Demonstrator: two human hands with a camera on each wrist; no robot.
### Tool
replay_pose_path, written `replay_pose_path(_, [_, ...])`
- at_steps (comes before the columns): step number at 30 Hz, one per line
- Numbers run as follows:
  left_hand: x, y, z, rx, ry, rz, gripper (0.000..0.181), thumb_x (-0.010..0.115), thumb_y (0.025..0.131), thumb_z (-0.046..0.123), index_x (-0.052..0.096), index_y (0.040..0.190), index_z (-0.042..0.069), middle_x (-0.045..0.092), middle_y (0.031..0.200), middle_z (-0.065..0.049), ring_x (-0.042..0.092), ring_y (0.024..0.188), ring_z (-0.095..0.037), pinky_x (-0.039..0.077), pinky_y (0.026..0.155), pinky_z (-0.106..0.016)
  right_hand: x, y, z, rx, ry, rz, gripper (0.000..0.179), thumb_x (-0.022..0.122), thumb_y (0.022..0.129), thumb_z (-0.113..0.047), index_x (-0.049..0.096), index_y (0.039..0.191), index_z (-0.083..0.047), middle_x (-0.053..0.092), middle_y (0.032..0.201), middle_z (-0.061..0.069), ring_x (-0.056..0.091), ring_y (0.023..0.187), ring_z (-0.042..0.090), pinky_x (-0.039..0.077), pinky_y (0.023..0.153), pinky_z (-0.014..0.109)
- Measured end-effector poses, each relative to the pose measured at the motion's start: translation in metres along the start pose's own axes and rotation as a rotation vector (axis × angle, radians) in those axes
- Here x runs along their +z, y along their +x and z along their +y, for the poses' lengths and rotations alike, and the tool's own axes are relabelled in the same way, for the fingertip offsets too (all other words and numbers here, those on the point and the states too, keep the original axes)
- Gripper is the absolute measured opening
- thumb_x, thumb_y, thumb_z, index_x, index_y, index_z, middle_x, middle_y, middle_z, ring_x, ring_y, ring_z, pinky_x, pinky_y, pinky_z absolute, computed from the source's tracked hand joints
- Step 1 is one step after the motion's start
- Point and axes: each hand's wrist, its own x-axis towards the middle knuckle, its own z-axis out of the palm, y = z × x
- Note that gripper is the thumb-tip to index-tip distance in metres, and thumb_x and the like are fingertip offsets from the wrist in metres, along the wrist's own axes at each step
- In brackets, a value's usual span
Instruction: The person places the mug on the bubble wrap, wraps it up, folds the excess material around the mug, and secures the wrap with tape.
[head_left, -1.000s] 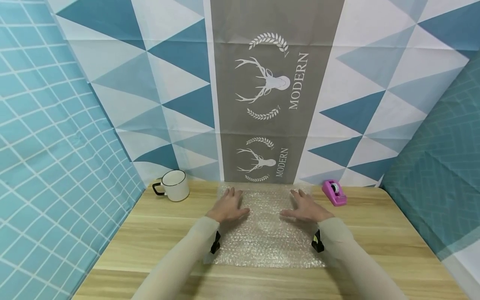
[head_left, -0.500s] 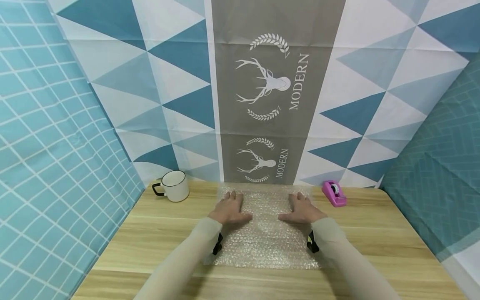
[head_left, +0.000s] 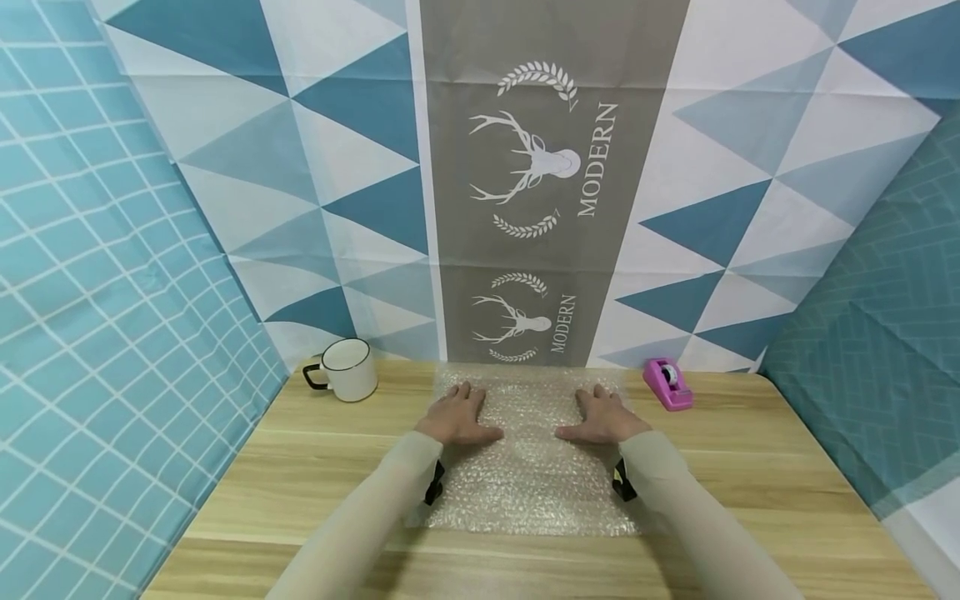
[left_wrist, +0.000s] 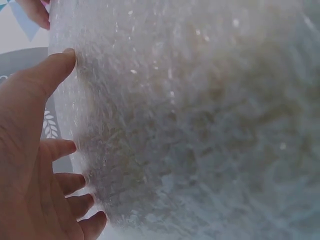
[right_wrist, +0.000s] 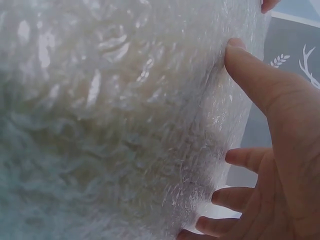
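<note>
A clear sheet of bubble wrap [head_left: 532,492] lies flat on the wooden table. My left hand [head_left: 457,417] rests on its left part, fingers spread and thumb pointing inward. On the right part, my right hand [head_left: 602,417] touches the sheet the same way, its thumb toward the other hand. In the left wrist view the fingertips of the left hand [left_wrist: 35,135] meet the bubble wrap [left_wrist: 190,115]. The right wrist view has the right hand [right_wrist: 275,140] with its fingertips at the wrap's surface [right_wrist: 115,120]. Neither hand grips anything.
A white enamel mug [head_left: 351,372] with a black rim and handle stands at the back left. At the back right sits a pink tape dispenser [head_left: 669,385]. A patterned cloth wall [head_left: 525,167] rises behind the table [head_left: 322,467].
Over the last second both hands have shifted slightly inward, closer to each other, the right one more. During the last half second they have stayed nearly still. The bubble wrap keeps its place.
</note>
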Motion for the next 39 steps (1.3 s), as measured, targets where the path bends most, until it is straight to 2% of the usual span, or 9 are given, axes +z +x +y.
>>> replay_pose_path(12, [0.000,-0.008,-0.002,-0.004,-0.025,-0.008,0.096,0.068,0.086,0.067,0.039,0.158,0.011,0.029,0.165,-0.026,0.029,0.153,-0.046,0.035,0.119,-0.062,0.007,-0.010,-0.005,0.026,-0.001,0.004,0.108,0.071,0.083,-0.069,0.034,0.158,-0.002,0.019,0.163,0.037,0.018,0.145,0.067,0.029,0.105,0.083])
replay_pose_path(22, [0.004,-0.017,0.001,0.007,-0.060,-0.011,0.098,0.069,0.085,0.069,0.039,0.158,0.009,0.027,0.165,-0.027,0.027,0.153,-0.048,0.034,0.119,-0.062,0.008,-0.019,-0.003,0.001,0.002,0.002,0.107,0.073,0.082,-0.067,0.036,0.157,0.000,0.021,0.161,0.040,0.022,0.144,0.067,0.031,0.106,0.082])
replay_pose_path(39, [0.008,-0.040,-0.001,0.011,-0.035,0.006,0.099,0.069,0.085,0.070,0.041,0.157,0.008,0.029,0.164,-0.027,0.030,0.152,-0.047,0.037,0.118,-0.061,0.016,-0.033,-0.012,-0.010,0.019,0.017,0.107,0.073,0.082,-0.068,0.037,0.156,0.001,0.021,0.161,0.040,0.018,0.145,0.068,0.033,0.103,0.082])
